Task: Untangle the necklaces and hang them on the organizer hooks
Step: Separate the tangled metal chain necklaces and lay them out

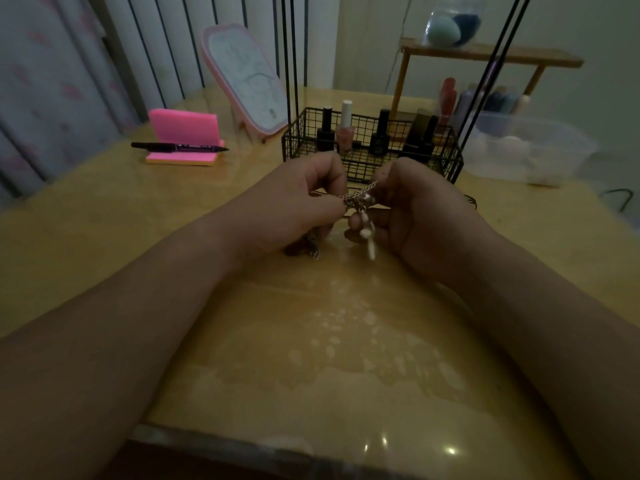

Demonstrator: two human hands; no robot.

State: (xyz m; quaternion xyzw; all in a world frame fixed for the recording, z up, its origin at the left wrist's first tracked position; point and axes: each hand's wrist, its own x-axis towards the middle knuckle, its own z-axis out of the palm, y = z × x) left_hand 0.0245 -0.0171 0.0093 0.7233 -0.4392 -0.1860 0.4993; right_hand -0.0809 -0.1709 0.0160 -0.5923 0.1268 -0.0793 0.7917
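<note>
A tangle of thin silver necklace chains (358, 196) is stretched between my two hands, just above the wooden table (311, 341). My left hand (298, 206) pinches the chains at its fingertips, and a loose end dangles below it. My right hand (412, 216) grips the other side, with a strand of white beads (367, 237) hanging from it. The black wire organizer (372, 147) stands right behind my hands, its tall black rods (290, 57) rising out of the top of the view. Its hooks are out of sight.
Several nail polish bottles (344, 128) stand in the organizer's basket. A pink notepad (183, 136) with a black pen (180, 147) lies at the back left, beside a pink mirror (247, 81). A clear plastic box (530, 154) and a wooden shelf (491, 57) sit at the back right.
</note>
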